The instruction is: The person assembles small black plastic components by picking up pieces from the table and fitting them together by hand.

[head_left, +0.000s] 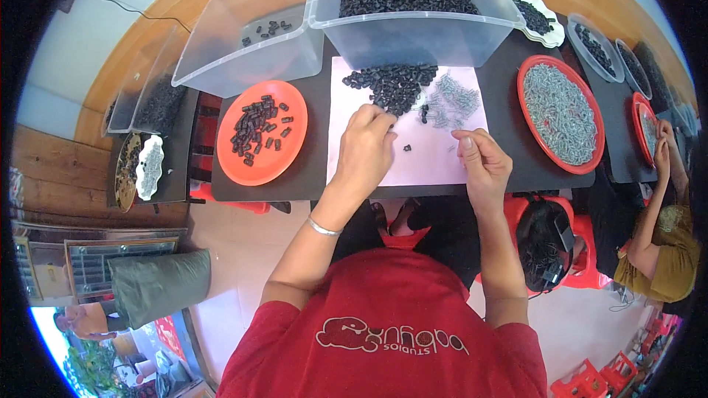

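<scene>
On a pale pink sheet (pixel 435 166) lies a heap of small black parts (pixel 398 87), with a spread of thin silvery metal pieces (pixel 456 99) to its right. My left hand (pixel 366 146) is closed at the near edge of the black heap, its fingertips pinched together; anything in them is too small to make out. To the right of it, my right hand (pixel 484 166) pinches thumb against finger just below the metal pieces, and what it holds is unclear. One loose black part (pixel 407 148) lies on the sheet between my hands.
An orange plate (pixel 284 158) with short black cylinders stands left; a red tray (pixel 525 96) full of silvery pieces stands right. Behind are a clear bin (pixel 413 40) heaped with black parts and another bin (pixel 243 70) holding few. A co-worker's hand (pixel 666 140) works at far right.
</scene>
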Demonstrator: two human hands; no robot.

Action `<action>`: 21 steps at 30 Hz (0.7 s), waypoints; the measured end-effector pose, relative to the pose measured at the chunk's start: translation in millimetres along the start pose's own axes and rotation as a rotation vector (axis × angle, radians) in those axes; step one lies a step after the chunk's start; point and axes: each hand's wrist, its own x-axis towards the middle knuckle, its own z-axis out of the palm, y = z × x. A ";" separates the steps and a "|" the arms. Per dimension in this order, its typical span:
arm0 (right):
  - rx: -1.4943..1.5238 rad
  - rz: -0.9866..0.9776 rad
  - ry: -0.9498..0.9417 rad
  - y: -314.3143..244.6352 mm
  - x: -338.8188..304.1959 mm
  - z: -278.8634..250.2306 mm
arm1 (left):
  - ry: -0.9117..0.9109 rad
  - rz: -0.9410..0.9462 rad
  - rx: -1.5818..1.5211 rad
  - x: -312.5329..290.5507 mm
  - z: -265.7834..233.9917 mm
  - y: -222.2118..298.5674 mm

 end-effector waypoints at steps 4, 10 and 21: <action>0.013 0.015 -0.012 -2.4 0.2 -0.2 | -0.050 0.042 0.118 15.9 8.8 14.9; 0.025 0.017 -0.036 -2.3 -1.8 -2.9 | -0.294 -0.048 0.296 3.8 5.8 6.7; -0.032 -0.018 -0.058 -1.0 -1.3 -4.8 | -0.283 -0.124 0.288 27.7 -7.5 -36.3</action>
